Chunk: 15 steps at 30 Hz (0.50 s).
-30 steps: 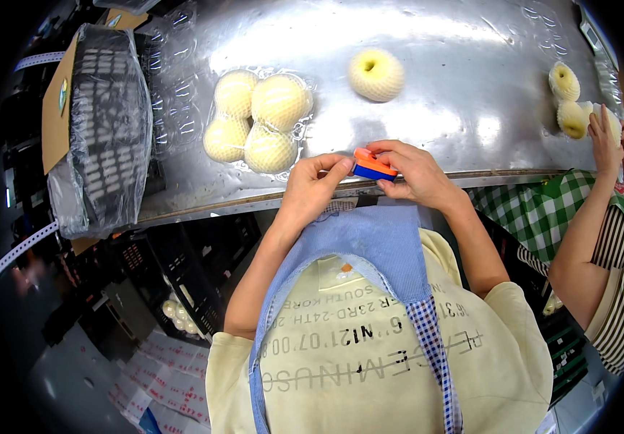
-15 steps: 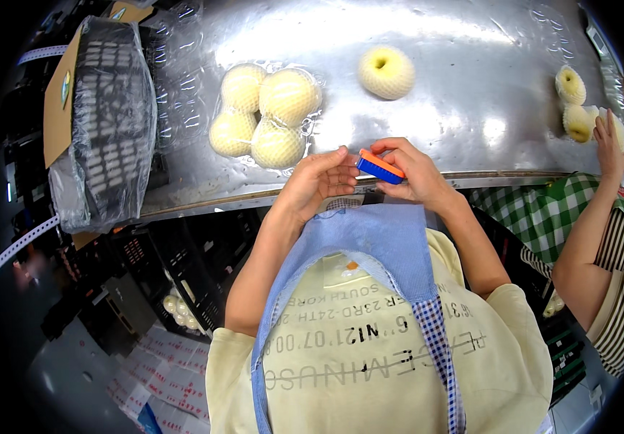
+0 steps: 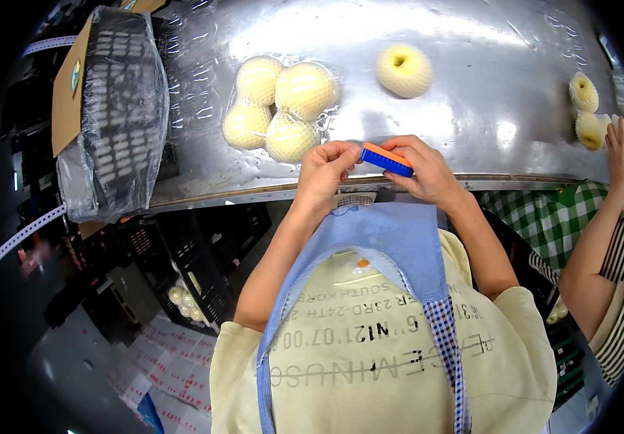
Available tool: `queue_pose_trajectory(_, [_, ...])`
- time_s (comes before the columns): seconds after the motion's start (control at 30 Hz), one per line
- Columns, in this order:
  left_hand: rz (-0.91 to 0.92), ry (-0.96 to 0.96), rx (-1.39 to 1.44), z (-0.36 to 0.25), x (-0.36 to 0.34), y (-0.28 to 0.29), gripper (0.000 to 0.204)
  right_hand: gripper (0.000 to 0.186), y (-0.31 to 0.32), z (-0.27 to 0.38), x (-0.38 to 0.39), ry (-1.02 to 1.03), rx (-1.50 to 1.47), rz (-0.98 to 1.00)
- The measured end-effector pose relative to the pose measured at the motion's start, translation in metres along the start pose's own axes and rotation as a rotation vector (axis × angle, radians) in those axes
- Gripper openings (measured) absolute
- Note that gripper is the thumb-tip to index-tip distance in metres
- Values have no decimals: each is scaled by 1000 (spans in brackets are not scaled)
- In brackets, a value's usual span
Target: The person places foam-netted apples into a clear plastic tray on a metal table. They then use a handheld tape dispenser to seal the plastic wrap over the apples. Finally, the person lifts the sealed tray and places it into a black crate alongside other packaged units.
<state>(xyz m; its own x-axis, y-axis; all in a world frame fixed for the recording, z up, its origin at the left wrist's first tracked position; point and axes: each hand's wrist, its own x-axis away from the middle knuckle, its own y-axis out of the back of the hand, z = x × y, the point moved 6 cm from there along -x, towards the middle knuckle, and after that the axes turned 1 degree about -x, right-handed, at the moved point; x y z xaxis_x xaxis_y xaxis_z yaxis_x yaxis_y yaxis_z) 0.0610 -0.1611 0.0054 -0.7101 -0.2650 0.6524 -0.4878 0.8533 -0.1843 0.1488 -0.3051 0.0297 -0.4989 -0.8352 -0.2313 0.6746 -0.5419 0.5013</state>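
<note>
Right hand (image 3: 428, 170) grips small orange-and-blue rectangular device (image 3: 386, 160) at near edge of shiny metal bench (image 3: 500, 79); left hand (image 3: 324, 173) curled at device's left end, can't tell if grasping. Four pale-yellow net-wrapped round fruits (image 3: 303, 92) in clear plastic beyond.

Upside-down words and numbers (image 3: 366, 333) march across the pale yellow T-shirt (image 3: 471, 394); red writing (image 3: 183, 381), too small to read, marks white sheets (image 3: 164, 351) below the counter (image 3: 478, 101).
</note>
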Motion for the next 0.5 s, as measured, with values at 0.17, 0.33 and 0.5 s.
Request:
queue_pose_trajectory(0.17, [-123,-87,-48,-9,1,10,14,35,-1,5,-12,26,26,-25])
queue_pose_trajectory(0.33, [-357,-345,-223,-19,1,26,12,35,-6,5,-21,55,76,-34])
queue_pose_trajectory(0.5, [-575,-472,-516,-39,7,38,12,34,-15,-3,-25,45,100,-44])
